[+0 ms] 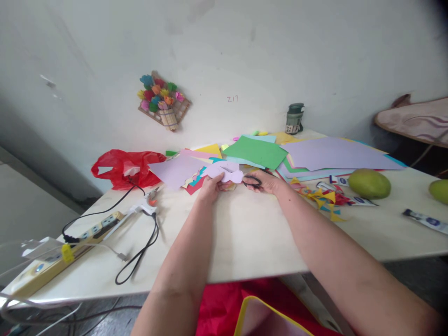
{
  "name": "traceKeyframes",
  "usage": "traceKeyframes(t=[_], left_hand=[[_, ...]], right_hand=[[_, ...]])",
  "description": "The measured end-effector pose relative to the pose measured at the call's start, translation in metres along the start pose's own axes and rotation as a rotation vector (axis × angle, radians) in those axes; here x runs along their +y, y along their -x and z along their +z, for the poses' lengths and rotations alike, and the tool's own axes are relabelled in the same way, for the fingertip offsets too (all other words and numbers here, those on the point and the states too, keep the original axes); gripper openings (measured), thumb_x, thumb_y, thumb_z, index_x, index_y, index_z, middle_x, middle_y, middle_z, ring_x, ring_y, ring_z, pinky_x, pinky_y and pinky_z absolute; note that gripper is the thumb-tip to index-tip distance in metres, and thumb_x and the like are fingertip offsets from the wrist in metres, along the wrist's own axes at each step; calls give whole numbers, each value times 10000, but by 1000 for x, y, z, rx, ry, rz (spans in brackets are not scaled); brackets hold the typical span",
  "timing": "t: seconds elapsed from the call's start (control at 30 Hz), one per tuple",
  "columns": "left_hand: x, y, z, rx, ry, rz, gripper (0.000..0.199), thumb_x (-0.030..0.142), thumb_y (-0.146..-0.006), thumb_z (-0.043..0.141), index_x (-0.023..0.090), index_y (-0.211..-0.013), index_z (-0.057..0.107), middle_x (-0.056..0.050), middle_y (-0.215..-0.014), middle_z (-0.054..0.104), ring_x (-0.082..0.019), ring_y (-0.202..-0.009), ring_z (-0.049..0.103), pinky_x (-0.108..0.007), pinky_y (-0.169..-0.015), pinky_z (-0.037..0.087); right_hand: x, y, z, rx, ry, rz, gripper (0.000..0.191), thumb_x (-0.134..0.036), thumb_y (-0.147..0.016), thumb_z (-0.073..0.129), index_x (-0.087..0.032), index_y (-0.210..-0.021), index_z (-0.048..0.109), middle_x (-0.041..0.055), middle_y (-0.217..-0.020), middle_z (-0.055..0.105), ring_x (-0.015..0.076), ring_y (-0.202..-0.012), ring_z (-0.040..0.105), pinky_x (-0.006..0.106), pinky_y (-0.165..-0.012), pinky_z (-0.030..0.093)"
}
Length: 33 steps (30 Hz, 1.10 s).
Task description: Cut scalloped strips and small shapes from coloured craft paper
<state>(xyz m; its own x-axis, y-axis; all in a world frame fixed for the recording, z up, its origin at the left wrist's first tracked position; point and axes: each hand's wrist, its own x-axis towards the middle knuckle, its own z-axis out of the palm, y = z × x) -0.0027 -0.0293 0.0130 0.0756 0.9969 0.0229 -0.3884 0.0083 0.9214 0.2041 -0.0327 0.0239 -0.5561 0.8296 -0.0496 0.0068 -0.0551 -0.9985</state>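
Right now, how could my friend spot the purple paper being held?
Find the white table and look near its middle. The left hand holds the lilac paper, beside the black-handled scissors in the right hand. The paper's small size and curvy edge set it apart from the bigger lilac sheets on either side.

On the desk (252,247), the cut paper (234,176) is flanked by a bag (117,169) and power strip (84,245) at left and a mango (369,183) at right. Sheets (257,150) are spread behind.
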Motion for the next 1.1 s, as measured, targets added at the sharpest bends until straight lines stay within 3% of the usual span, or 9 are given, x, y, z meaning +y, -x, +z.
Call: traceKeyframes(t=[0.17, 0.43, 0.8, 1.1], left_hand=[[2, 2, 2, 17, 13, 1, 157, 151, -747, 674, 116, -900, 676, -77, -827, 714, -168, -668, 684, -272, -617, 582], [-1, -3, -4, 7, 53, 28, 217, 187, -693, 732, 105, -875, 648, -49, -776, 697, -153, -626, 662, -251, -538, 568], [1, -9, -5, 99, 23, -7, 120, 227, -801, 651, 117, -848, 643, -51, -728, 671, -159, -624, 654, -290, -592, 578], [2, -5, -3, 26, -40, -39, 177, 265, -803, 645, 103, -873, 635, -71, -708, 677, -160, -535, 642, -269, -491, 547]], right_hand=[[0, -2, 1, 21, -4, -20, 301, -337, -693, 663, -187, -557, 441, -45, -449, 465, 38, -343, 336, 167, -301, 223], [2, -3, -2, 9, 14, -36, 244, -325, -677, 671, -166, -585, 509, -46, -444, 460, 44, -353, 346, 165, -298, 226], [-3, 1, 0, -5, 19, -31, 228, -283, -694, 664, -183, -593, 486, -54, -432, 459, 41, -336, 324, 160, -283, 229], [0, 0, 0, 37, 29, -7, 236, -325, -690, 657, -165, -588, 517, -37, -438, 485, 40, -334, 351, 168, -296, 238]])
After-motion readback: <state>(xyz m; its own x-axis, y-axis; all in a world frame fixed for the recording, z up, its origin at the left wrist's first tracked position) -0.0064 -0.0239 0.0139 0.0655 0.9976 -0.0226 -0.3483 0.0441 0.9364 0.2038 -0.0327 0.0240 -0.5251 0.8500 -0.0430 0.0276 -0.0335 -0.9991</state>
